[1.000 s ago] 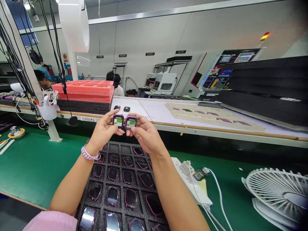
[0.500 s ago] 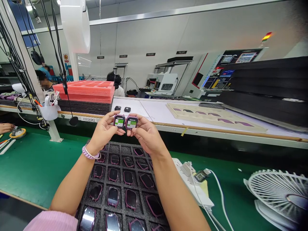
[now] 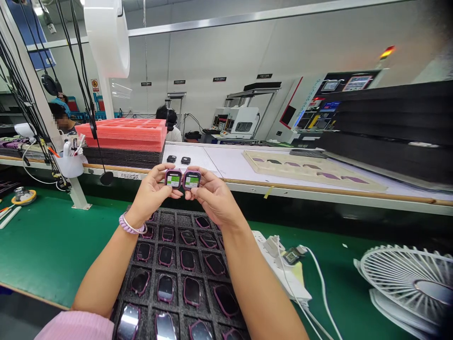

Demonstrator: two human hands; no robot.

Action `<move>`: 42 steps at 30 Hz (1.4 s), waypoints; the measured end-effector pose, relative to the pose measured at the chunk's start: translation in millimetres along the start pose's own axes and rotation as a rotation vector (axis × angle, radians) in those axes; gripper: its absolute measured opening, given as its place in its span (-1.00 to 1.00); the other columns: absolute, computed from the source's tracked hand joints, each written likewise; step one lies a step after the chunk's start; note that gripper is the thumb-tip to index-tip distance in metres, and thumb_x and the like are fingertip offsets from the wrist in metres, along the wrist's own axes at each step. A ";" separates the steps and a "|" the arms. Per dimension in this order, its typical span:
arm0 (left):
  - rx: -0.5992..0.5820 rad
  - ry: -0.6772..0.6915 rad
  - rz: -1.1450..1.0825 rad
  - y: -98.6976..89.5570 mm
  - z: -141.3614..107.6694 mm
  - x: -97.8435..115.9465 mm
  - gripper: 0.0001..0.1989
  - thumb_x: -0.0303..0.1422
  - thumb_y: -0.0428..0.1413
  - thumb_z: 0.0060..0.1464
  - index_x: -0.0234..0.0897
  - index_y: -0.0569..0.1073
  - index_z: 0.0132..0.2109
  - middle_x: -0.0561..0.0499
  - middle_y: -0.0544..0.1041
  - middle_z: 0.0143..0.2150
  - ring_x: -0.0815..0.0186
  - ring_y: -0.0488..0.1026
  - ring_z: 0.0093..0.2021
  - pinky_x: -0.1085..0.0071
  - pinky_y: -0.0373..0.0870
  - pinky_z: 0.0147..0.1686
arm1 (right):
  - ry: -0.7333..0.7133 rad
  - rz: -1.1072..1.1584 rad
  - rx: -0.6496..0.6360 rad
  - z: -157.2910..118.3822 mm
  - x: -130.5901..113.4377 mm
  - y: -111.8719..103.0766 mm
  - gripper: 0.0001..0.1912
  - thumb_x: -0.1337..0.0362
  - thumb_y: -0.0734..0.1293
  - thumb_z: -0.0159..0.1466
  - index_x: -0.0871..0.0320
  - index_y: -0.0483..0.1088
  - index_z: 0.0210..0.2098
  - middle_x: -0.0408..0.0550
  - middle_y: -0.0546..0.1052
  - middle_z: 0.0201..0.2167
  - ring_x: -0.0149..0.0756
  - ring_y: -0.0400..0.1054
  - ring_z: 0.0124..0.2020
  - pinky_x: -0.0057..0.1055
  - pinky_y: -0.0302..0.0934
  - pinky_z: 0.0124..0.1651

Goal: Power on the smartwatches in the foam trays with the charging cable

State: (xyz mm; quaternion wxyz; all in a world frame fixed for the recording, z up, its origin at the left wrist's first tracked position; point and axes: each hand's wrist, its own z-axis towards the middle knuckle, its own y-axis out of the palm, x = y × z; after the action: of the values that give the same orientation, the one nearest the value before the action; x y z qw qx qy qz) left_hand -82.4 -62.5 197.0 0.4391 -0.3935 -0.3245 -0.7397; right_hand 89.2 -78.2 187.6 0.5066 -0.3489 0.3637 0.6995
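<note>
Two purple-framed smartwatch bodies are held up side by side, both screens lit with green and white blocks. My left hand point(image 3: 157, 186) pinches the left smartwatch point(image 3: 173, 179) between thumb and fingers. In my right hand point(image 3: 212, 192) is the right smartwatch point(image 3: 191, 180), gripped at its lower and right edges. Their inner sides are close together; I cannot tell whether they touch. Beneath my forearms lies a black foam tray point(image 3: 176, 267) whose compartments hold several dark-screened purple smartwatch bodies.
A white shelf point(image 3: 226, 165) behind my hands carries two small black pieces point(image 3: 179, 159), red foam trays point(image 3: 122, 134) and a cream tray point(image 3: 314, 174). To the right are a white power strip point(image 3: 279, 269) with cables and a white fan point(image 3: 406, 283). Black cords point(image 3: 90, 104) hang at left.
The view has shifted slightly. Both hands keep the two smartwatches in nearly the same pose. Another person's hand at the far left has gone out of view.
</note>
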 end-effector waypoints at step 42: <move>0.053 -0.042 0.027 4.3 -1.9 1.5 -0.63 -0.36 0.20 -0.02 -0.27 0.38 -0.03 0.00 0.55 -0.15 0.39 0.58 -0.49 0.50 0.60 -0.43 | 0.010 -0.010 0.050 2.1 3.3 1.9 -0.56 0.11 0.49 0.09 0.11 0.41 -0.09 -0.21 0.47 -0.43 -0.42 0.32 -0.56 -0.38 0.18 -0.45</move>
State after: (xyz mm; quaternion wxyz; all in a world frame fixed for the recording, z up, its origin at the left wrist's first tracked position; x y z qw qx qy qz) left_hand -79.5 -66.4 198.0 0.4524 -0.4015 -0.3481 -0.7162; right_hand 86.3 -75.3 186.1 0.5168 -0.3414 0.3821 0.6859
